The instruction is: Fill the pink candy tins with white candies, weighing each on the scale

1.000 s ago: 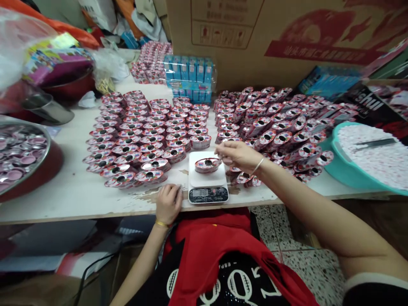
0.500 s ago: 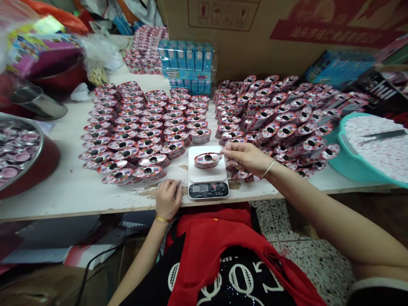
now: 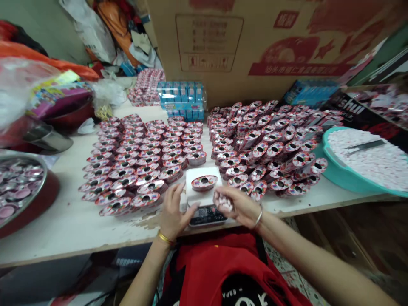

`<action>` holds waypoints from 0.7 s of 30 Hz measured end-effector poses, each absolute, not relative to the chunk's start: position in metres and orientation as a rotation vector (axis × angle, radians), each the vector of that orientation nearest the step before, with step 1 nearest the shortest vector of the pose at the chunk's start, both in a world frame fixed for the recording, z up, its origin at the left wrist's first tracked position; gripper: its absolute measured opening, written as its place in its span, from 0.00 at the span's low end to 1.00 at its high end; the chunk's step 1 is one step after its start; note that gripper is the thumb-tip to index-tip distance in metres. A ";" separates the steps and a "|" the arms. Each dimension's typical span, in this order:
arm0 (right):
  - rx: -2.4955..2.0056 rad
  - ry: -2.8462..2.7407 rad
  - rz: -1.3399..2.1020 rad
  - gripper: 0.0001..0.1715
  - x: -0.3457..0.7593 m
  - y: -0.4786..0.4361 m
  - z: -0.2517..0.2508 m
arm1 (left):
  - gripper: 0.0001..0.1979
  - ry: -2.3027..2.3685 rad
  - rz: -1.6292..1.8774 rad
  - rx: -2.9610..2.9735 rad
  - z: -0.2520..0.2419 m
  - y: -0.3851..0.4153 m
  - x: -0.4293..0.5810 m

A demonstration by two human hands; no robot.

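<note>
Scale (image 3: pixel 199 200) in the head view, set near the front edge of the white surface (image 3: pixel 95 229), bearing one oval-topped container (image 3: pixel 204 185), upright, dark opening facing up. Lit display (image 3: pixel 200 213) on the near side, too blurred to read for certain. Left hand (image 3: pixel 172 214) at the scale's left side, fingers spread wide, thumb extended toward the display, seemingly holding nothing; cannot tell touch from gap there. Right hand (image 3: pixel 239 205) at the scale's right side, near the container, fingers curled around a small heap of whitish pellets (image 3: pixel 225 204).

Orderly rows of similar containers (image 3: pixel 126 181) to the left, with a looser, partly leaning crowd of containers (image 3: pixel 259 148) to the right. Beyond that crowd, teal basin (image 3: pixel 338 179) heaped with whitish pieces (image 3: pixel 376 165), dark utensil (image 3: pixel 366 146) lying on top.

Step in hand, by judgement: weighing the container, pellets at the ready. Next move probably calling for close control of the curled fingers, to avoid dropping loose pellets on the scale, and for a thumb well off it, to avoid disturbing the reading.
</note>
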State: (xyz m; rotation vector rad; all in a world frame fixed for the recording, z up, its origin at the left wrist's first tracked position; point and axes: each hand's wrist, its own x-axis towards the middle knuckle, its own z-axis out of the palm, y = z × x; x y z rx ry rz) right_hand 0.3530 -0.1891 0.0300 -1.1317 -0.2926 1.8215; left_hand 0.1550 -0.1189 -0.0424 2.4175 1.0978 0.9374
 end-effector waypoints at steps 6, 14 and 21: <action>-1.110 -0.188 1.843 0.24 0.333 -0.221 -0.001 | 0.24 0.678 0.460 2.757 -0.011 -0.063 0.204; -1.101 -0.242 1.844 0.28 0.350 -0.239 -0.009 | 0.18 0.752 0.805 2.710 0.044 0.066 0.262; -1.147 -0.340 1.757 0.33 0.362 -0.238 -0.045 | 0.19 1.014 0.609 2.863 0.034 0.179 0.319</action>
